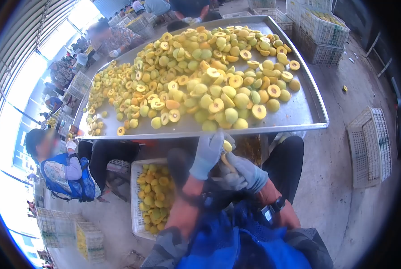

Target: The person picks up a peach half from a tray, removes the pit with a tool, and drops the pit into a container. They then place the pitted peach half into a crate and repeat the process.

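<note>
Both my hands wear pale grey gloves and meet in front of me, just below the near edge of the metal table (pixel 200 133). My left hand (pixel 208 152) is closed round a yellow peach half (pixel 227 146). In my right hand (pixel 246 174) is a slim tan-handled tool (pixel 229 164), its upper end against the fruit; the working tip is hidden. A large heap of halved yellow peaches (pixel 196 76) covers much of the tabletop, many with the brown pit hollow showing.
Left of my legs, a white crate (pixel 136 215) holds peach halves. An upturned-edge plastic crate (pixel 368 148) lies on the floor at right, and stacked crates (pixel 324 38) stand behind. A co-worker in a blue vest (pixel 70 175) sits at left; other people sit across the table.
</note>
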Action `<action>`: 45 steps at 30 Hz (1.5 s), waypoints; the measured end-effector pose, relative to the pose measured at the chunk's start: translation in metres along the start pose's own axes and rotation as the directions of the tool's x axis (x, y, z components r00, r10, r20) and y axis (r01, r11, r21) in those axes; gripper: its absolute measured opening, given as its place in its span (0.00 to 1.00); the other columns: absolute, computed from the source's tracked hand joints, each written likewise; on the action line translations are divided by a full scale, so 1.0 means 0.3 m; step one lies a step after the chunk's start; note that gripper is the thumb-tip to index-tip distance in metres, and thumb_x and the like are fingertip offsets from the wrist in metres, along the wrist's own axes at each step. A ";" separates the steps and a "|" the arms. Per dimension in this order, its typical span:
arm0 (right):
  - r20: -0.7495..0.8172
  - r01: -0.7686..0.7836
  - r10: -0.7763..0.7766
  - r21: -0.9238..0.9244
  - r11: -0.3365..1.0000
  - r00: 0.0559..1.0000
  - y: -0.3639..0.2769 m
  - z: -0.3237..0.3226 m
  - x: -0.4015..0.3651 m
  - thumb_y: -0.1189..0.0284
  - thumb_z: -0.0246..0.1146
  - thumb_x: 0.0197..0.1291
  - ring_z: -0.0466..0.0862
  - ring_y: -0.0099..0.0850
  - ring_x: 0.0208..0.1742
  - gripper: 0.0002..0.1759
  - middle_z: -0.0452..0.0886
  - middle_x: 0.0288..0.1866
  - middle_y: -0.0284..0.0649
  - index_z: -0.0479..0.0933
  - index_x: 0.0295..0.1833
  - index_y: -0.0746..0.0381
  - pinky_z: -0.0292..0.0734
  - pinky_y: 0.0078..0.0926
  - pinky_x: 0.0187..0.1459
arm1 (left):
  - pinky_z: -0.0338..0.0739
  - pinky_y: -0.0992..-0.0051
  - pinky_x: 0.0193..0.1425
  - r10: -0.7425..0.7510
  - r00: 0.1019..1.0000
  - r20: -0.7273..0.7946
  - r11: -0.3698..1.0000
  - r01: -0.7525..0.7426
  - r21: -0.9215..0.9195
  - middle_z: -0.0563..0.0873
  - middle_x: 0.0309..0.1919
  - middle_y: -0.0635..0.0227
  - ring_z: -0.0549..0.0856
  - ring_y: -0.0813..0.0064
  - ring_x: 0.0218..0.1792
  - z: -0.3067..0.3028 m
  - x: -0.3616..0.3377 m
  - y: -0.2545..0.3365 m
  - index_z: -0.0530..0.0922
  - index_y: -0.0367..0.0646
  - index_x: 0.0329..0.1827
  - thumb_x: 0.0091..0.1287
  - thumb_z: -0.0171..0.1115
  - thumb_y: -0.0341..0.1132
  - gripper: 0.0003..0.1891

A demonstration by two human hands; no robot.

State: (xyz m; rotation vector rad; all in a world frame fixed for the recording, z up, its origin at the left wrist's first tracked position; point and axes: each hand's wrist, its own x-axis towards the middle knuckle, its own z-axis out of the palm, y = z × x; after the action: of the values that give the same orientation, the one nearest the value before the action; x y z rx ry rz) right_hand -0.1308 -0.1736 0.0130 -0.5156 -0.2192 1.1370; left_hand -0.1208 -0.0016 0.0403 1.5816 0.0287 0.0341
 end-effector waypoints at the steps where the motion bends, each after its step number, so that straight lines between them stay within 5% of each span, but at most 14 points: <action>1: -0.002 -0.011 0.011 0.018 1.000 1.000 0.014 -0.007 -0.001 0.48 0.44 0.84 0.63 0.12 0.17 0.27 0.70 0.25 0.23 0.75 0.41 0.58 0.57 0.11 0.18 | 0.82 0.74 0.40 0.065 0.998 -0.009 0.998 -0.065 -0.006 0.89 0.32 0.59 0.87 0.72 0.31 -0.002 -0.009 -0.007 0.85 0.33 0.37 0.80 0.48 0.39 0.21; 8: 0.089 -0.053 0.035 0.201 0.978 0.995 0.031 -0.033 0.032 0.45 0.41 0.83 0.58 0.13 0.12 0.29 0.63 0.21 0.27 0.68 0.38 0.58 0.51 0.12 0.09 | 0.83 0.73 0.37 0.197 0.973 -0.117 0.957 -0.217 -0.191 0.89 0.34 0.57 0.87 0.72 0.30 0.043 -0.041 -0.033 0.84 0.31 0.40 0.81 0.44 0.41 0.24; 11: 0.017 -0.043 0.039 0.273 0.961 0.999 0.069 -0.092 0.058 0.44 0.42 0.82 0.58 0.14 0.11 0.31 0.63 0.19 0.29 0.69 0.38 0.60 0.52 0.13 0.08 | 0.83 0.73 0.37 0.063 0.988 -0.142 0.957 -0.100 -0.271 0.89 0.34 0.57 0.87 0.71 0.30 0.058 -0.036 -0.028 0.84 0.33 0.40 0.81 0.43 0.45 0.26; 15: 0.201 -0.207 0.126 0.455 0.866 0.971 0.046 -0.085 0.048 0.40 0.44 0.79 0.60 0.18 0.09 0.34 0.63 0.14 0.31 0.69 0.34 0.61 0.59 0.15 0.10 | 0.84 0.71 0.36 -0.204 0.963 -0.179 0.854 0.085 -0.514 0.89 0.33 0.57 0.88 0.69 0.31 0.048 0.002 -0.048 0.82 0.32 0.42 0.83 0.43 0.50 0.28; 19: -0.043 -0.030 0.052 0.413 0.910 0.998 0.032 -0.072 0.039 0.39 0.43 0.79 0.59 0.19 0.09 0.35 0.63 0.14 0.30 0.68 0.32 0.59 0.60 0.17 0.11 | 0.84 0.68 0.35 -0.061 0.930 -0.363 0.947 -0.060 -0.314 0.88 0.30 0.56 0.86 0.64 0.27 0.047 -0.007 -0.054 0.81 0.33 0.49 0.83 0.44 0.51 0.27; 20: -0.086 -0.001 0.018 0.191 0.982 0.996 0.023 -0.071 0.037 0.38 0.44 0.79 0.60 0.19 0.09 0.35 0.64 0.15 0.30 0.69 0.33 0.59 0.60 0.17 0.12 | 0.85 0.68 0.36 0.065 0.875 -0.480 0.974 -0.160 -0.160 0.88 0.32 0.56 0.86 0.64 0.27 0.043 -0.009 -0.067 0.80 0.34 0.50 0.83 0.45 0.49 0.24; 22: -0.141 0.045 -0.087 -0.280 0.959 0.986 -0.009 -0.080 0.035 0.38 0.46 0.78 0.63 0.19 0.11 0.35 0.66 0.17 0.30 0.72 0.34 0.59 0.60 0.16 0.13 | 0.86 0.67 0.36 0.548 0.689 -0.475 0.784 -0.224 0.580 0.88 0.35 0.56 0.87 0.63 0.28 -0.030 -0.008 -0.114 0.79 0.35 0.51 0.82 0.48 0.44 0.19; 24: -0.285 0.132 -0.280 -0.446 0.885 0.917 0.029 -0.112 0.054 0.41 0.49 0.79 0.65 0.17 0.15 0.32 0.72 0.22 0.30 0.76 0.35 0.59 0.61 0.15 0.16 | 0.87 0.69 0.35 0.491 0.647 -0.583 0.846 -0.194 0.497 0.89 0.38 0.56 0.89 0.63 0.30 -0.166 -0.030 -0.079 0.79 0.36 0.53 0.81 0.49 0.42 0.17; 25: -0.336 0.155 -0.373 -0.528 0.835 0.865 0.040 -0.129 0.067 0.43 0.50 0.79 0.66 0.16 0.16 0.31 0.75 0.25 0.29 0.78 0.35 0.59 0.61 0.15 0.18 | 0.87 0.70 0.34 0.019 0.719 -0.695 0.961 -0.206 -0.187 0.89 0.38 0.57 0.89 0.64 0.30 -0.206 -0.041 -0.032 0.79 0.36 0.53 0.80 0.49 0.42 0.17; 32: -0.570 -0.010 -0.205 -0.350 0.937 0.796 0.025 -0.168 0.096 0.51 0.59 0.77 0.69 0.15 0.17 0.23 0.75 0.24 0.29 0.80 0.39 0.61 0.61 0.16 0.17 | 0.86 0.70 0.43 0.096 0.459 -0.883 0.975 0.137 0.177 0.89 0.38 0.61 0.89 0.65 0.37 -0.848 -0.335 -0.184 0.84 0.34 0.51 0.76 0.58 0.40 0.16; 36: -0.698 -0.033 -0.162 -0.257 0.966 0.698 0.018 -0.133 0.130 0.50 0.61 0.75 0.67 0.16 0.16 0.25 0.74 0.22 0.29 0.79 0.37 0.62 0.60 0.16 0.16 | 0.83 0.68 0.52 0.388 0.432 -0.814 0.630 0.520 0.576 0.89 0.46 0.57 0.89 0.64 0.43 -1.047 -0.476 -0.397 0.84 0.33 0.55 0.74 0.62 0.40 0.18; 37: -0.727 -0.023 -0.153 -0.226 0.974 0.669 0.023 -0.141 0.140 0.49 0.61 0.75 0.67 0.16 0.15 0.26 0.73 0.21 0.29 0.79 0.36 0.62 0.59 0.17 0.16 | 0.83 0.68 0.54 0.472 0.439 -0.765 0.491 0.590 0.641 0.89 0.48 0.55 0.89 0.63 0.45 -1.055 -0.479 -0.420 0.84 0.33 0.56 0.73 0.62 0.41 0.19; 41: -0.658 -0.063 -0.189 -0.339 0.939 0.729 0.049 -0.181 0.159 0.44 0.56 0.76 0.66 0.21 0.13 0.31 0.72 0.20 0.32 0.77 0.32 0.61 0.60 0.19 0.16 | 0.83 0.68 0.55 0.432 0.524 -0.734 0.641 0.394 0.658 0.91 0.49 0.56 0.90 0.64 0.48 -0.908 -0.296 -0.280 0.86 0.35 0.53 0.72 0.64 0.38 0.16; 45: -0.630 -0.071 -0.197 -0.374 0.925 0.751 0.082 -0.221 0.181 0.45 0.55 0.77 0.69 0.20 0.16 0.30 0.74 0.22 0.32 0.79 0.36 0.62 0.63 0.19 0.18 | 0.83 0.67 0.54 0.394 0.746 -0.537 0.533 0.290 0.795 0.91 0.45 0.53 0.91 0.62 0.46 -0.797 -0.002 -0.217 0.85 0.35 0.55 0.70 0.65 0.39 0.17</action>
State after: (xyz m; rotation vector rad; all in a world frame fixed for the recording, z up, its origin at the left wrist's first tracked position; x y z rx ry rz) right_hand -0.1003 -0.1351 -0.0614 -1.2203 0.1735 0.7762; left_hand -0.1308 0.2379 -0.0222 2.5035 0.6769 0.7791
